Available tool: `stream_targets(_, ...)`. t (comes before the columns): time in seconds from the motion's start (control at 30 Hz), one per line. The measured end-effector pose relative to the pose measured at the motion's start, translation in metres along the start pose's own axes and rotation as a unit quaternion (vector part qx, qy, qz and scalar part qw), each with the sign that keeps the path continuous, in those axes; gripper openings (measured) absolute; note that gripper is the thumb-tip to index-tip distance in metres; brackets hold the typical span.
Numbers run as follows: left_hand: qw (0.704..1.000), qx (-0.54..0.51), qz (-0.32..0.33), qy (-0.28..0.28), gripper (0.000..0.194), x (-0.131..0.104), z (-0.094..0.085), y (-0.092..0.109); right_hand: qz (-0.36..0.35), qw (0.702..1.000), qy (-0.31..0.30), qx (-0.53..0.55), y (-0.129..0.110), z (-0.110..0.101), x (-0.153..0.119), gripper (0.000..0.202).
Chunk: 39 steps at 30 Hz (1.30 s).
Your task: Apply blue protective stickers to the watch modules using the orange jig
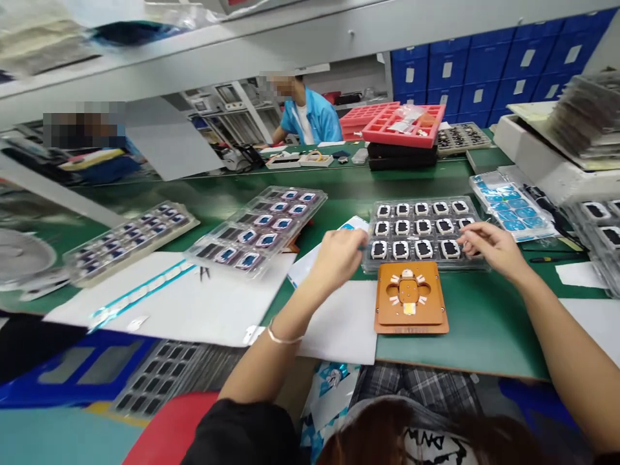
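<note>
My left hand point(340, 256) is at the left edge of a clear tray point(367, 263), its fingers curled; whether they hold anything is hidden. Over the tray's right side, my right hand point(491, 247) has thumb and forefinger brought together near a white-rimmed black part point(450, 249); what is between them, if anything, is too small to name. Rows of these parts fill the tray. Just in front of it, an orange fixture point(410, 298) with a recessed centre and small white pads sits on the green table, with no part in it.
To the left stand a clear tray of blue-faced parts point(264, 226) and another loaded tray point(130, 239). A strip of blue tape point(145, 290) lies on white sheeting point(203, 310). Blue-film pieces point(516, 208) are at the right. Two people sit beyond the bench, near red trays point(404, 126).
</note>
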<state>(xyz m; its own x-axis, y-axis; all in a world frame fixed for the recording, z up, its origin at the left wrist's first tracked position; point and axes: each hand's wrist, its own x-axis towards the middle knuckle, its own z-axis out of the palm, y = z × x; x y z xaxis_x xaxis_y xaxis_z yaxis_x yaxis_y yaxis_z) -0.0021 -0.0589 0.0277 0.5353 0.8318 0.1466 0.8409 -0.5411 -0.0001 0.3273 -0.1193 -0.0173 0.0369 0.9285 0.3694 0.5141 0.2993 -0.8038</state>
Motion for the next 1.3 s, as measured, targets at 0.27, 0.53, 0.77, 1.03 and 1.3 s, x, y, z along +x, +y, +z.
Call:
stream_targets(0.27, 0.907, -0.148, 0.367, 0.142, 0.015, -0.019, 0.008, 0.047, -0.106, 0.967, -0.070, -0.220, -0.002, 0.011, -0.007, 0.030)
stream_targets(0.53, 0.883, -0.234, 0.389, 0.121, 0.022, -0.021, 0.018, 0.035, -0.123, 0.962, -0.064, -0.235, 0.004, 0.022, -0.008, 0.017)
stream_targets(0.77, 0.868, -0.236, 0.415, 0.134, 0.026, -0.024, 0.026, 0.026, -0.025, 0.999, -0.012, -0.045, -0.013, 0.019, -0.008, 0.028)
stream_targets(1.03, 0.861, -0.237, 0.430, 0.133, 0.030, -0.022, 0.027, 0.021, 0.135, 0.917, -0.178, 0.331, -0.057, 0.031, -0.032, 0.025)
stream_targets(1.3, 0.863, -0.239, 0.433, 0.106, 0.032, -0.021, 0.030, 0.022, 0.002, 0.968, -0.226, 0.111, -0.060, 0.029, -0.033, 0.015)
